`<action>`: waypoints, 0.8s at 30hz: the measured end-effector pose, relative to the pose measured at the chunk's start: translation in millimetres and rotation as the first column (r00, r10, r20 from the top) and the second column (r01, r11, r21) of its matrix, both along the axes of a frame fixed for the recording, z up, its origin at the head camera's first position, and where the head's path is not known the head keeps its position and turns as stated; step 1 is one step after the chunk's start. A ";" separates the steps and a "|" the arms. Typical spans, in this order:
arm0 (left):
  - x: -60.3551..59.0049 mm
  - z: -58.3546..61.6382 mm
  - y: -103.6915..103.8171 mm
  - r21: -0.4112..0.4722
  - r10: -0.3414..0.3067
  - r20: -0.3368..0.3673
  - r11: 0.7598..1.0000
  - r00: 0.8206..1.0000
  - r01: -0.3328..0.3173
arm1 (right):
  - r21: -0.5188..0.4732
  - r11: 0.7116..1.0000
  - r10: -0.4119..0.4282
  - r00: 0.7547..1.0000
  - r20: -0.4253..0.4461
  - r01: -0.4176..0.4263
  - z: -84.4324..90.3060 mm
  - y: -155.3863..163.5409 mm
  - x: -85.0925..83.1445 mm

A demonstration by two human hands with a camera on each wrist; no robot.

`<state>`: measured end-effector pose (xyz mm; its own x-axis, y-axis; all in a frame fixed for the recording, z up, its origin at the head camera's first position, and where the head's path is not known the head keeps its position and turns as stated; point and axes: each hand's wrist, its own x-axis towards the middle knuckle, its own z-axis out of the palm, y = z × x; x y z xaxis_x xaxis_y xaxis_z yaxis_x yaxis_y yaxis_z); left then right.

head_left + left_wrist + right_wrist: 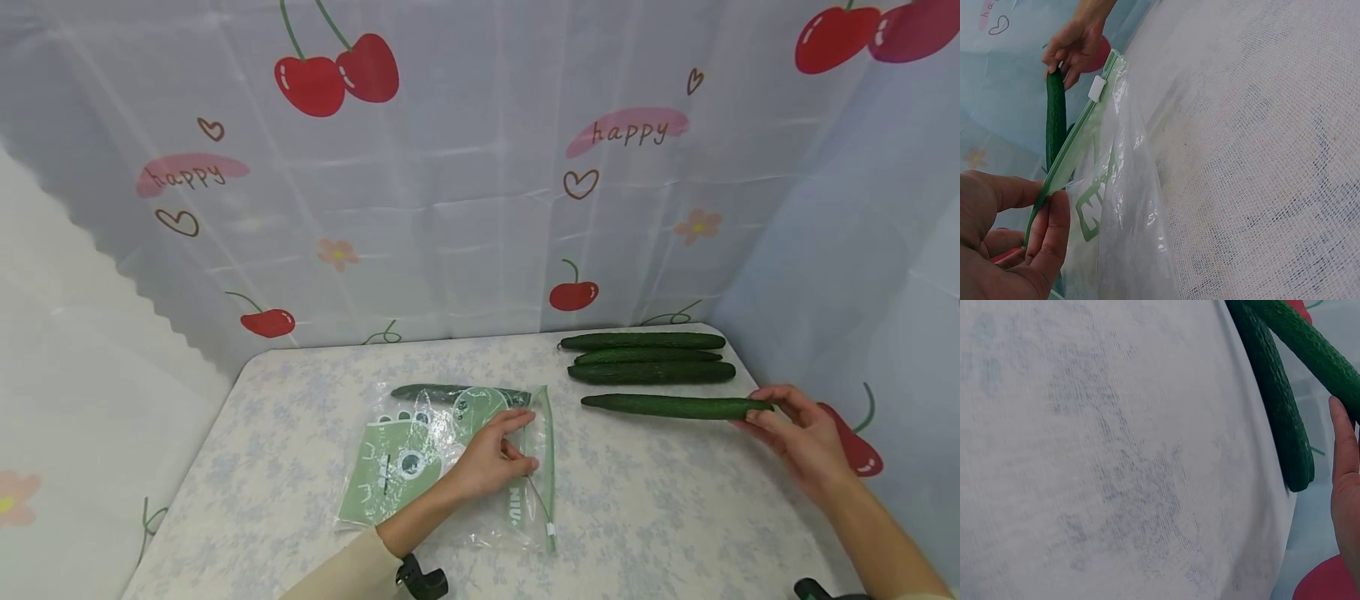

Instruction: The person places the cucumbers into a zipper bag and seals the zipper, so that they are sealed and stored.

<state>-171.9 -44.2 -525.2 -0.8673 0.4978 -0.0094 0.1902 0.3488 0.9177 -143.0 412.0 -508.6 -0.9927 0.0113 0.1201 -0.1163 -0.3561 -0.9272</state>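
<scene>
Now we have the left hand [491, 458] pinching the green zip edge of the clear bag [442, 467], which lies flat on the bench [660, 500] with one cucumber already inside near its far edge. The left wrist view shows thumb and fingers [1047, 231] closed on that strip, the white slider [1097, 88] further along it. Our right hand [798, 433] has its fingers curled round the near end of a loose cucumber [675, 406], which lies on the bench to the right of the bag, apart from it, with three more cucumbers [648, 357] just behind.

To do this well, we judge the mouth wants lifting: raise only the upper lip so the opening gapes toward the right hand. We cannot tell from these views how far the zip is parted, so we should check that first. Then bring the cucumber in tip first, low and in line with the one already inside, and keep the lip pinched until most of its length is in.
</scene>
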 end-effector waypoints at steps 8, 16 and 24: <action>-0.2 -0.2 -0.3 -0.004 0.001 -0.004 1.000 1.000 -0.001 | 0.019 0.999 0.046 0.998 -0.047 -0.045 -2.7 -16.5 2.3; -1.0 1.1 0.1 0.002 0.002 0.002 1.000 1.000 -0.002 | -0.003 0.995 0.094 0.993 -0.076 -0.095 -7.5 -35.6 -1.2; -1.5 3.5 -1.1 0.021 -0.012 0.014 1.000 1.000 0.012 | 0.038 0.995 0.094 0.995 -0.033 -0.093 -19.4 -60.5 -8.4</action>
<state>-173.3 -45.2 -521.7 -0.8610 0.5085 -0.0108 0.1817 0.3273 0.9273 -151.4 351.5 -528.0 -0.9845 -0.0862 0.1528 -0.1162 -0.3325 -0.9359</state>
